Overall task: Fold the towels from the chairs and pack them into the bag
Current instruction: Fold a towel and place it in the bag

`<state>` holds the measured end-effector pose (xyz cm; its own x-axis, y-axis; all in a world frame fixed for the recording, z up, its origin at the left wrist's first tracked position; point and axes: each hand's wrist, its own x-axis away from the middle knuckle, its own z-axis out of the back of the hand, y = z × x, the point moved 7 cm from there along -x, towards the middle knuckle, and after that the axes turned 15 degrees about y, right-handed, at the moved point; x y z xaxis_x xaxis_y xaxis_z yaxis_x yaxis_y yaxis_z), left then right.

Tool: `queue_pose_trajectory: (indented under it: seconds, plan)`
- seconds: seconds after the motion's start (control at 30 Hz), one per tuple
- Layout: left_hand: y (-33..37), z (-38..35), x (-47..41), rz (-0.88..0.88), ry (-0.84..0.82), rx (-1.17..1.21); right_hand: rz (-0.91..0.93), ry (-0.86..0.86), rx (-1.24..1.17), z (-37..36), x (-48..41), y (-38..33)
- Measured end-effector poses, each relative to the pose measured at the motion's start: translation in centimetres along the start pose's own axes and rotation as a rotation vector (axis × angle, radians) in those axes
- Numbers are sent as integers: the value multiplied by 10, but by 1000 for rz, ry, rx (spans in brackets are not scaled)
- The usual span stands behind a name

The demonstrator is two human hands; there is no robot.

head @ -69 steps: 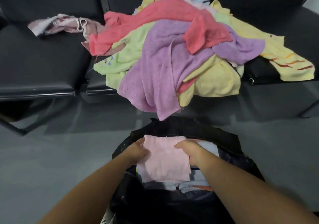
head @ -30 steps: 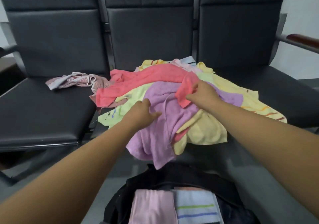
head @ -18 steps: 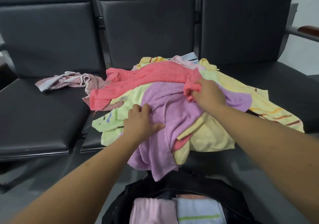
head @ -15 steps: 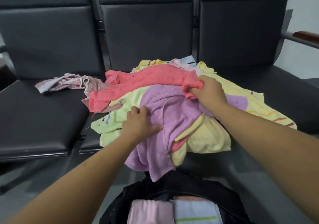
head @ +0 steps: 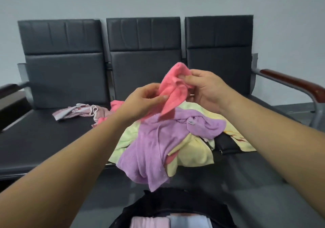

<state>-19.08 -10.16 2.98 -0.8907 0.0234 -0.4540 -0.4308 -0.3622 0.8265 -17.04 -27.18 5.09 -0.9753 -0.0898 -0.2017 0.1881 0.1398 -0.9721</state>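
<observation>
Above the pile (head: 168, 140), left hand (head: 146, 99) and right hand (head: 205, 89) pinch the pink towel (head: 173, 92); soft, probably light; best held by its corners.

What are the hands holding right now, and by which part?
Both hold the pink towel: the right hand pinches its top end, the left hand grips it just below; its tail trails onto the pile.

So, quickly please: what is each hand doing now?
Left hand: pinches the pink towel.
Right hand: pinches the same pink towel, higher up.
</observation>
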Motion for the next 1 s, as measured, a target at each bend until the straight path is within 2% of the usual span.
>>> queue_pose_trajectory:
  seconds: [0.07,0.2,0.27,0.33,0.4,0.6,0.7,0.8,0.9,1.0]
  plan:
    - [20,14,1,-52,82,-122,-25,-9,-68,-1,8,-18]
    - [52,44,3,-11,213,1,-66,33,-140,1,18,-45]
    - [73,53,8,50,213,162,-76,31,-238,0,23,-63]
    - [97,54,11,147,132,433,-73,-45,-316,-6,30,-81]
    - [116,57,13,217,60,550,-79,-102,-291,-14,39,-92]
    - [118,54,33,237,-13,318,-174,11,-137,-28,55,-94]
    - [113,45,46,125,-75,139,-237,-115,-23,-44,67,-86]
    - [113,45,48,29,-39,18,-275,-182,79,-53,78,-76]
    - [110,55,48,9,54,-12,-267,-186,99,-49,78,-70]
    - [96,58,49,86,40,108,-178,-263,262,-39,79,-72]
